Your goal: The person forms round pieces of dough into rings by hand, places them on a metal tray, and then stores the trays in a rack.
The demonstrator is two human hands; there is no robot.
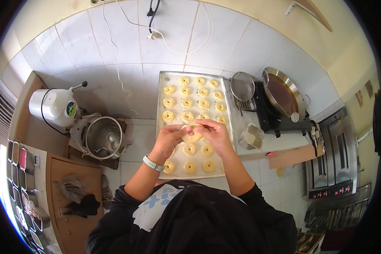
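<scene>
Above a large metal tray (163, 78), I hold a pale ring of dough (192, 136), a raw doughnut with a hole in its middle. My left hand (170, 138) grips its left edge, thumb on top. On the other side, my right hand (214, 134) pinches the same ring between thumb and fingers. Rows of similar dough rings (187, 103) lie on the floured tray, several of them partly covered by my hands. A pale watch band (153, 164) circles my left wrist.
Left of the tray stands a white stand mixer (55, 107) with a steel bowl (90, 139). To the right are a round strainer (242, 86), a wide pan of brown oil (279, 91) on a black stove (279, 125), and a clear plastic tub (252, 137). An oven (334, 156) is farther right.
</scene>
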